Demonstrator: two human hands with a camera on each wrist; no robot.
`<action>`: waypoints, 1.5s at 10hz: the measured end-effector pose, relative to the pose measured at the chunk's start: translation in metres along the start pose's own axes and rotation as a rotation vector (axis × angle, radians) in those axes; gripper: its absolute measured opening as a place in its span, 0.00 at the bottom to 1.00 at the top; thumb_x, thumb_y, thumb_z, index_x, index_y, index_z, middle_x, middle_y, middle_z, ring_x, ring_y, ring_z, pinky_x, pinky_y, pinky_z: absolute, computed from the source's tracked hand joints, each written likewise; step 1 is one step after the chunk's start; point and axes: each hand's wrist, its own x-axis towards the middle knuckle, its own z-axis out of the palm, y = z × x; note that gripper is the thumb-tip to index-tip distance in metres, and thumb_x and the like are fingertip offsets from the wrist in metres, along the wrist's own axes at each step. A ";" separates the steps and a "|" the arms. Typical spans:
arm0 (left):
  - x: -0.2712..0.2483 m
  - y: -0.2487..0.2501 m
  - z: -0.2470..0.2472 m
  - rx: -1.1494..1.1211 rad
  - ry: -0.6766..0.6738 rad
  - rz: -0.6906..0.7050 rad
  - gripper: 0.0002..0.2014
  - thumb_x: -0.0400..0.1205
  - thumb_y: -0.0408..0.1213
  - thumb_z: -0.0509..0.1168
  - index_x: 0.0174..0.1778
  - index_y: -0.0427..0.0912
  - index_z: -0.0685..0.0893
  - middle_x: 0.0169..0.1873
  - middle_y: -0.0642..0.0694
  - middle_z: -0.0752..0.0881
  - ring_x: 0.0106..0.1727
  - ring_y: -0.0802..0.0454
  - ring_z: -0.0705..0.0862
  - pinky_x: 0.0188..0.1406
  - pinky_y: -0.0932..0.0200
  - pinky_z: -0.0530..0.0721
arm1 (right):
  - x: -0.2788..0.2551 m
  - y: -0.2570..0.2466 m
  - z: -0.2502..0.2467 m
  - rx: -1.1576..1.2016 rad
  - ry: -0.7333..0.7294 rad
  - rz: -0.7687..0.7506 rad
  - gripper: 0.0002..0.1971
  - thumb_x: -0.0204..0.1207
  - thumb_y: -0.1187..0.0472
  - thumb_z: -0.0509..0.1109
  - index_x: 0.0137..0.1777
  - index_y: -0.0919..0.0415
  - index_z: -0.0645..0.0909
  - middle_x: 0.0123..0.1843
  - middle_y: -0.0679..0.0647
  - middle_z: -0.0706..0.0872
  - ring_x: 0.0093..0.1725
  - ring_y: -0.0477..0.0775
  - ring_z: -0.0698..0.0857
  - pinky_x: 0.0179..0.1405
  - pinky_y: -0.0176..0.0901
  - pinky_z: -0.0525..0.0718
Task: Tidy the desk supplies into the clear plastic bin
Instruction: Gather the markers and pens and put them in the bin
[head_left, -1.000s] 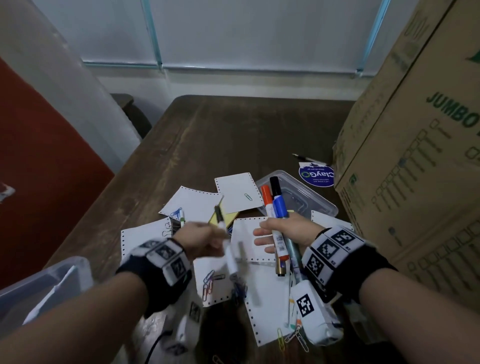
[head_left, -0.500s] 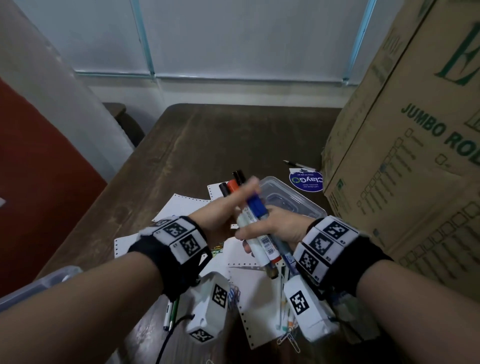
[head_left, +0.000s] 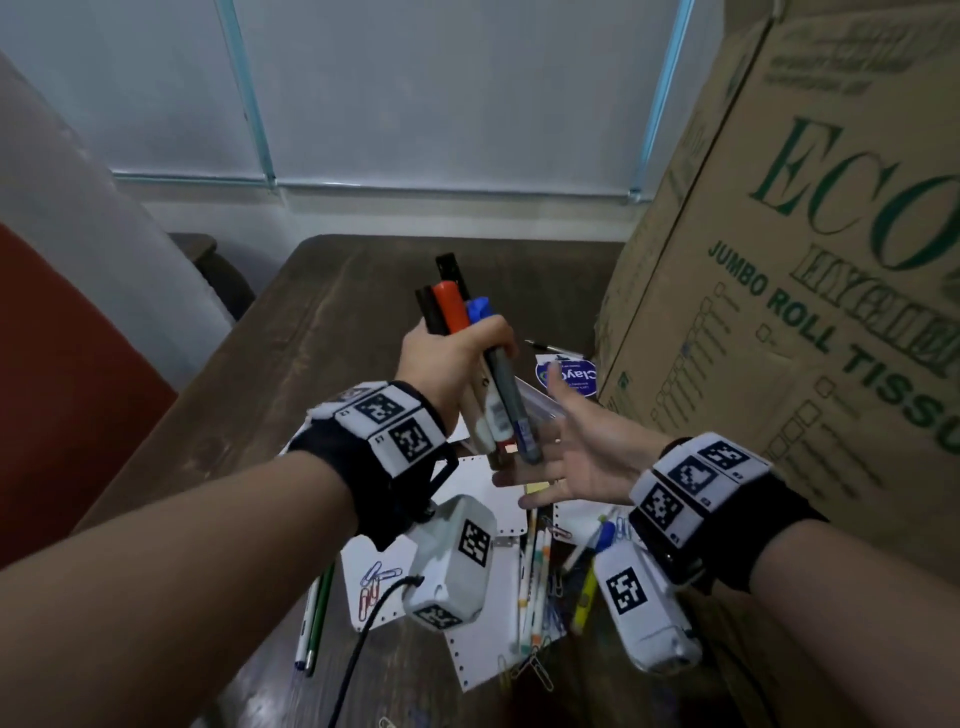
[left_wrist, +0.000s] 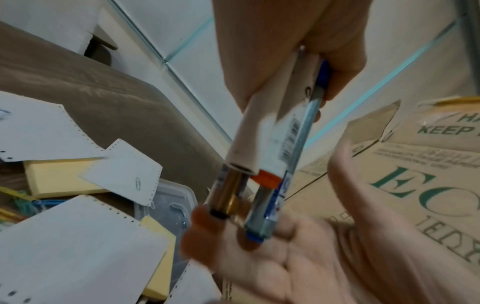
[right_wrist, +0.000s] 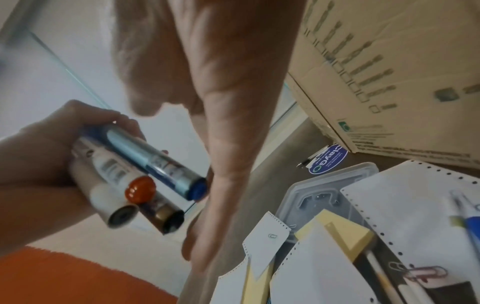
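Observation:
My left hand (head_left: 452, 358) grips a bundle of several markers (head_left: 496, 410) upright over the desk, with black, orange and blue caps on top. My right hand (head_left: 582, 452) is open, palm up, just under the markers' lower ends; whether they touch it is unclear. The left wrist view shows the marker (left_wrist: 272, 156) ends above the right palm (left_wrist: 311, 257). In the right wrist view the left hand (right_wrist: 44, 156) wraps the markers (right_wrist: 135, 170). The clear plastic bin (right_wrist: 324, 191) lies on the desk behind both hands, partly under papers, and its edge (head_left: 540, 402) peeks out between them.
A large cardboard box (head_left: 805, 312) walls off the right side. White perforated papers (head_left: 488, 613), paper clips (head_left: 374, 582), thin pens (head_left: 535, 577), two more pens (head_left: 314, 618) and yellow sticky notes (left_wrist: 59, 176) litter the near desk. A blue sticker (head_left: 571, 376) lies by the box.
The markers passed from my right hand to my left, which added its own marker and lifted the bundle. My right hand let go and opened underneath.

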 end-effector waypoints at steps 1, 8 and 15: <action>-0.005 0.004 0.009 -0.026 0.023 0.053 0.20 0.62 0.32 0.75 0.49 0.32 0.83 0.39 0.37 0.86 0.37 0.46 0.86 0.43 0.52 0.88 | -0.007 0.000 -0.004 0.181 0.012 0.067 0.55 0.66 0.22 0.39 0.66 0.73 0.74 0.63 0.77 0.81 0.57 0.71 0.85 0.58 0.59 0.82; -0.014 -0.073 -0.057 0.262 0.180 -0.411 0.09 0.69 0.26 0.69 0.44 0.33 0.81 0.28 0.39 0.83 0.24 0.46 0.82 0.32 0.58 0.83 | 0.055 0.139 -0.045 -1.155 0.474 0.358 0.20 0.82 0.55 0.59 0.72 0.61 0.74 0.72 0.60 0.78 0.71 0.60 0.77 0.68 0.47 0.75; -0.045 -0.008 -0.082 0.145 0.018 -0.443 0.10 0.73 0.34 0.74 0.45 0.34 0.83 0.26 0.37 0.86 0.19 0.45 0.85 0.22 0.57 0.86 | 0.040 0.018 0.101 -0.586 0.283 -0.373 0.11 0.81 0.66 0.60 0.56 0.71 0.80 0.56 0.73 0.85 0.57 0.70 0.85 0.60 0.66 0.81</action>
